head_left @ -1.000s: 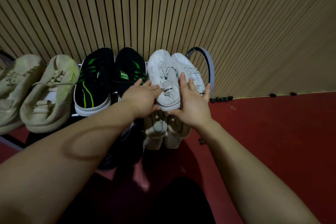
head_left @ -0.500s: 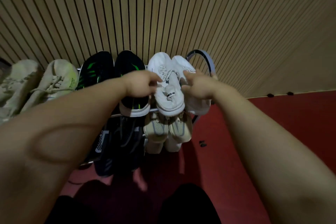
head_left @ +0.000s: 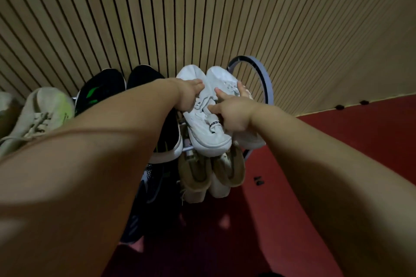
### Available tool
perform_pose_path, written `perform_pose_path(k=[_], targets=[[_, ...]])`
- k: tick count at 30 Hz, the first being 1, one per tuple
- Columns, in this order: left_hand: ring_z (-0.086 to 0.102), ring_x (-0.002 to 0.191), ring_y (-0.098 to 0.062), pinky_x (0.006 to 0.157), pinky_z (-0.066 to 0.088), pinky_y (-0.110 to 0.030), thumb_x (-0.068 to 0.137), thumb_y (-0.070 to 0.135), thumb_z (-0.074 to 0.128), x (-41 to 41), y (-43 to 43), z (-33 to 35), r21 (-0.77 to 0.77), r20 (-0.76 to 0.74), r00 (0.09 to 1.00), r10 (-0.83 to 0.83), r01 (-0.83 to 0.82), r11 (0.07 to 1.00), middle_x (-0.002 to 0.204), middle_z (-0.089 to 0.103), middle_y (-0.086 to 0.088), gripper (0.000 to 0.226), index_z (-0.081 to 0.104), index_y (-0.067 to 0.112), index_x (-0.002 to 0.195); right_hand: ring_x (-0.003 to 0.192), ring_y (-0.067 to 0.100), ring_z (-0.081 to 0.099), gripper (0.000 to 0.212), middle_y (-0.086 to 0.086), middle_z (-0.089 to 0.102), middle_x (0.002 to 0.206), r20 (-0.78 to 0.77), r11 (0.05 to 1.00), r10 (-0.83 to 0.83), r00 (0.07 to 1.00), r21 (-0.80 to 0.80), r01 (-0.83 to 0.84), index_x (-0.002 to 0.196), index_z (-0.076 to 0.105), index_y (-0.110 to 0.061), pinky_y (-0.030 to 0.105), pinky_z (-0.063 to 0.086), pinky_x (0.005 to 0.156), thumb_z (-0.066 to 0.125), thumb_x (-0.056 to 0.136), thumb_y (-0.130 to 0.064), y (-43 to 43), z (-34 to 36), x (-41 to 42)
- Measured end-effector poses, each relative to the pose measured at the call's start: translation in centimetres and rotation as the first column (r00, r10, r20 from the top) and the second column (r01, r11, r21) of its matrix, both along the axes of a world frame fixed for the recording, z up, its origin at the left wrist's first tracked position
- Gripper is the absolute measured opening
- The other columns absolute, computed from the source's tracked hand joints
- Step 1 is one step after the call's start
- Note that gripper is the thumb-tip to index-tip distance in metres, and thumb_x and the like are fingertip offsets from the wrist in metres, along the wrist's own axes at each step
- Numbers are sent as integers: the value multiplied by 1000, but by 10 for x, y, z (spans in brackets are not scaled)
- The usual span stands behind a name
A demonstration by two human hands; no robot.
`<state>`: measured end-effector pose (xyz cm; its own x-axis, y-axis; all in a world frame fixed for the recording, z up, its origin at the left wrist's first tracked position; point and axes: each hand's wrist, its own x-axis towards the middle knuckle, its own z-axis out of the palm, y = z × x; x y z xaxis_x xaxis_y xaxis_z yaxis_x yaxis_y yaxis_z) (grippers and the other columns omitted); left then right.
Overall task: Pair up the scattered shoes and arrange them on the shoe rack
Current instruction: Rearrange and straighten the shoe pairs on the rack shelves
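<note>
Reaching up toward twelve o'clock, both bare hands meet on the two white sneakers (head_left: 203, 123) that lie side by side on the top tier of the shoe rack (head_left: 258, 69), toes against the slatted wooden wall (head_left: 202, 11). The left hand (head_left: 189, 95) rests on the left white shoe with its fingers curled over the upper near the laces; the right hand (head_left: 234, 110) presses on the right white shoe — its index finger and thumb lie straight over the laces, and whether its other fingers grip the shoe's far side I cannot tell. At ten o'clock from the hands sit two black sneakers with green marks (head_left: 99, 92), one partly hidden by the left forearm. Further toward nine o'clock lies a beige sneaker with a yellow-green tinge (head_left: 42, 112), and a sliver of a second pale shoe (head_left: 5, 105) shows at the frame edge. Below the white pair, toward six o'clock, two tan shoes (head_left: 211, 171) sit on a lower tier, with dark shoes (head_left: 153, 182) beside them — their count is unclear. Red floor (head_left: 337, 137) spreads to three o'clock.
</note>
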<state>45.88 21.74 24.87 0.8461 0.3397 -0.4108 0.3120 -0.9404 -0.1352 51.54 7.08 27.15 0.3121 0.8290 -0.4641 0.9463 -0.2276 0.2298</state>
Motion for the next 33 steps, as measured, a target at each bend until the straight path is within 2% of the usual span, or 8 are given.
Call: perform_pose_path(k=[3,7,10,13,22,25,29,33], targets=[[13,145,-23,112,23,-36,96,17,43,4,-4,-1,4,-7,1000,8,-8,1000,158,-12,6,72,-4,18,151,147,25,-9,62,7,24,155,90,998,-41,995,42,38,142,34,-26,66,-16,105,58,85,-23,-2,-6,-7],[9,145,-24,116,21,-40,95,16,44,8,-1,0,-1,-45,999,6,-6,1000,158,-14,5,75,-6,18,150,145,31,-12,56,4,17,155,166,950,-129,978,302,74,144,33,-33,65,-24,99,52,91,-28,-24,-13,-14],[4,146,-22,117,15,-39,96,14,42,6,-3,-2,-11,-65,998,23,-24,1000,157,-18,3,75,-11,16,149,146,25,-16,63,-5,6,160,124,965,-156,980,233,124,151,12,-29,65,-25,97,41,96,-16,-30,-21,-22],[-1,146,-19,117,11,-34,99,14,38,2,-6,-4,1,-57,998,37,-37,999,156,-21,3,71,-12,14,149,146,20,-12,72,-5,1,160,94,971,-175,980,180,156,152,7,-26,68,-19,101,41,92,-7,-28,-22,-23],[9,146,-26,116,15,-35,96,18,46,-11,-17,10,-53,33,996,82,-80,995,159,3,-7,70,3,13,151,146,26,-14,87,-3,-4,160,147,989,-148,978,47,142,152,4,-27,72,-15,100,61,86,-22,-21,-12,-27],[7,145,-32,114,14,-45,98,30,42,-26,-17,10,-18,105,986,128,-127,992,158,7,-12,66,6,13,151,146,29,-12,80,-5,2,160,129,985,-153,980,98,141,151,12,-30,73,-14,99,59,87,-23,-24,-9,-22],[-5,145,-34,115,4,-51,96,48,37,-46,-15,6,7,201,959,202,-207,978,159,-4,-10,73,-1,19,151,146,32,-8,50,-1,17,156,-31,934,-231,972,274,231,139,38,-32,75,-13,99,53,92,-26,-25,-11,-19],[-6,145,-36,116,1,-51,95,51,38,-68,-25,9,65,298,934,195,-224,973,159,-1,-11,74,2,19,151,145,32,-13,41,4,8,159,-112,837,-241,964,479,265,140,41,-30,68,-15,105,39,98,-35,-28,-7,-26]])
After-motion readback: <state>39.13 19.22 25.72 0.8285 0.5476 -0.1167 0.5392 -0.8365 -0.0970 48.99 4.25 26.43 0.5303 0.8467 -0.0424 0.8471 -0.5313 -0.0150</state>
